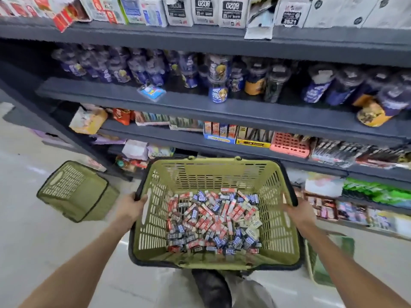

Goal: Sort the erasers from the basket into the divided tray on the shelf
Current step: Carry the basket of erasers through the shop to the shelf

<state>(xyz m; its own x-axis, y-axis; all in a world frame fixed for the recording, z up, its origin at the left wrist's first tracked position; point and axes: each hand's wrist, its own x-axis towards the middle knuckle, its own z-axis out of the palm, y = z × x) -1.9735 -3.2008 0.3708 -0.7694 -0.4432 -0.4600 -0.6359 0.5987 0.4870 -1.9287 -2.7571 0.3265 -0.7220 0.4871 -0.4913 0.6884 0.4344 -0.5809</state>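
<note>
1. The dark grey shelves (222, 112) fill the wall ahead, packed with boxes, tubs and packets on every level.
2. A green basket (155, 218) is held out in front of the person at about the height of the lower shelves, clear of the floor and level.
3. A second green basket (75, 192) lies tipped over on the floor to the left, well apart from the first.
4. A pink slotted tray (289, 145) sits on a lower shelf, beyond and to the right of the held basket. It may be the divided tray, but I cannot make out any compartments from here.
5. The left hand (131, 206) grips the basket's left rim with the thumb over the edge. The right hand (300, 211) grips the right rim in the same way.
6. The erasers (213, 221), wrapped in red, blue and white, lie in a loose, mixed heap on the basket's floor.
7. To my eye this is the carrying step, and no sorting has begun. Next, the basket needs to rest somewhere near the tray, which would free a hand to pick erasers out by colour.
</note>
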